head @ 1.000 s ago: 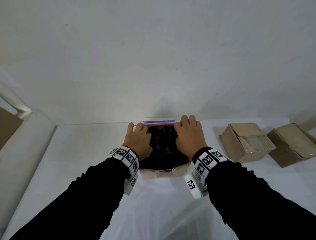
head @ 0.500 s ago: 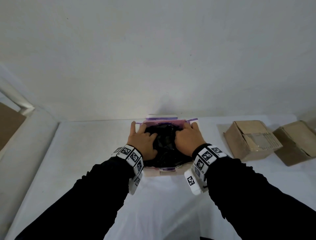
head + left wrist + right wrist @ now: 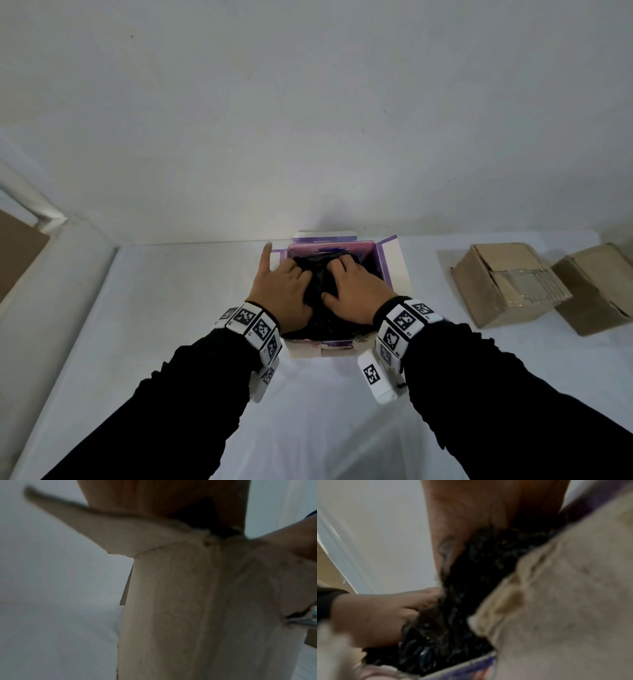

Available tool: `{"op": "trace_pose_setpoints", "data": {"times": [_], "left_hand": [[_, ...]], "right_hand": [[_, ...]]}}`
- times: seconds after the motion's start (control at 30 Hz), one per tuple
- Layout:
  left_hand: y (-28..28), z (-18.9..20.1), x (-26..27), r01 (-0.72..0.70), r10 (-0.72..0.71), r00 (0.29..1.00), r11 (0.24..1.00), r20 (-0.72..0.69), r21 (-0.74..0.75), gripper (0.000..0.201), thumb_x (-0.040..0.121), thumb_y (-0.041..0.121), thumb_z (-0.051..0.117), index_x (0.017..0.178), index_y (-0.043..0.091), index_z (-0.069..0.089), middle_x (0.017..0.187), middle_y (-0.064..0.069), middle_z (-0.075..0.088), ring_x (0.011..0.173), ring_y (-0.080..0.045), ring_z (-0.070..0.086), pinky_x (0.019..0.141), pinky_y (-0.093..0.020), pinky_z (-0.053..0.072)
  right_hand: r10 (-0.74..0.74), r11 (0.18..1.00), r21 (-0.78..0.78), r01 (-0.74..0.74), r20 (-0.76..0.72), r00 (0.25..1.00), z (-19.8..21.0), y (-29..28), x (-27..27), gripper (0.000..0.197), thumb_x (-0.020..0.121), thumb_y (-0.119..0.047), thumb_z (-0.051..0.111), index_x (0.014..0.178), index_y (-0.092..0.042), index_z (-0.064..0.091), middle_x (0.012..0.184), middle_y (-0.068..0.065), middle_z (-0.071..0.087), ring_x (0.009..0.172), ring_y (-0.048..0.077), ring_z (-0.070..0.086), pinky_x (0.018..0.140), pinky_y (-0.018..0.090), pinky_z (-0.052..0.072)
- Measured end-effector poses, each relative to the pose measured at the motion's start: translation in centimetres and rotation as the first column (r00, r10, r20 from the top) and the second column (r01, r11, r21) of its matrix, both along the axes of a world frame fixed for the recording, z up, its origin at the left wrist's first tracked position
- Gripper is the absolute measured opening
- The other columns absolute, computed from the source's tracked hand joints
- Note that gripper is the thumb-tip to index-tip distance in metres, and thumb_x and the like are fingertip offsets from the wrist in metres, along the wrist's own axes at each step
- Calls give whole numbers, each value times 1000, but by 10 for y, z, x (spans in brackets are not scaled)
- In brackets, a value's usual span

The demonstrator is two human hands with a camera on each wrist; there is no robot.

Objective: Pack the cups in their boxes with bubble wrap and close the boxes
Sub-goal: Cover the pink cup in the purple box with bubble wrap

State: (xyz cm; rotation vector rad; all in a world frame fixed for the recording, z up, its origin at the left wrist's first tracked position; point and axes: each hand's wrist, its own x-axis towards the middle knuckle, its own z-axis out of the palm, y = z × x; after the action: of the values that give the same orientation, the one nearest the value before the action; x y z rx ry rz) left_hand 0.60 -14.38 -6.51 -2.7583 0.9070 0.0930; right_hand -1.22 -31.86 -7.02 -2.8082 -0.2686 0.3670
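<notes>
My two hands have sunk deeper into the purple-lined box (image 3: 383, 270) over the last second. A moment ago they lay on top of the black bubble wrap (image 3: 317, 284), which bulged level with the rim; now the far inner wall and the right flap (image 3: 394, 260) at 2 o'clock show clear above the bundle. My left hand (image 3: 282, 291) presses on the wrap's left half with most fingers curled into it, while one finger points straight up along the box's left edge at 11 o'clock. My right hand (image 3: 352, 291) presses the right half, its fingers curled into the plastic. In the right wrist view the wrap (image 3: 453, 615) still bunches over the near rim at 6 o'clock. I cannot see the cup itself; I judge it sits inside that wrap, in the box at the middle of the white table (image 3: 154, 308). Since the flaps are now free, I reckon folding them shut comes next once the near bunch is tucked. Two brown cardboard boxes (image 3: 507, 281) lie at 3 o'clock, well apart.
</notes>
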Motion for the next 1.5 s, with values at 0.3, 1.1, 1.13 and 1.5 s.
{"op": "trace_pose_setpoints", "data": {"times": [0.3,1.1,1.13,1.5], "left_hand": [[0,4,-3,-14,13,1000,1000,-28,-25,58,75,52,40,122,22,54,125,6,55,132,-18,32,111,-63,-6],[0,0,-5,-172,162,983,977,-88,-123,45,87,53,42,123,29,56,128,8,56,144,-33,11,109,-59,-9],[2,1,-8,-150,145,989,966,-39,-209,46,84,57,43,119,31,59,124,8,57,140,-32,21,109,-56,-1],[18,-2,-40,155,-151,988,942,36,-297,58,90,64,23,103,29,67,96,9,66,99,-15,58,106,-39,25]], "right_hand": [[-62,998,-19,61,-55,997,12,-3,10,43,87,-31,57,122,-8,48,132,14,43,111,32,52,90,38,45],[71,991,-127,-42,235,969,5,-15,5,41,81,-17,50,121,-19,56,118,3,62,104,28,56,85,37,47],[74,996,-63,-59,286,955,7,-16,1,39,79,-16,48,116,-20,60,116,1,63,103,27,55,84,39,47],[264,962,-121,-245,179,948,7,-17,-32,37,82,-27,42,104,-24,71,108,-2,66,99,25,55,84,42,46]]}}
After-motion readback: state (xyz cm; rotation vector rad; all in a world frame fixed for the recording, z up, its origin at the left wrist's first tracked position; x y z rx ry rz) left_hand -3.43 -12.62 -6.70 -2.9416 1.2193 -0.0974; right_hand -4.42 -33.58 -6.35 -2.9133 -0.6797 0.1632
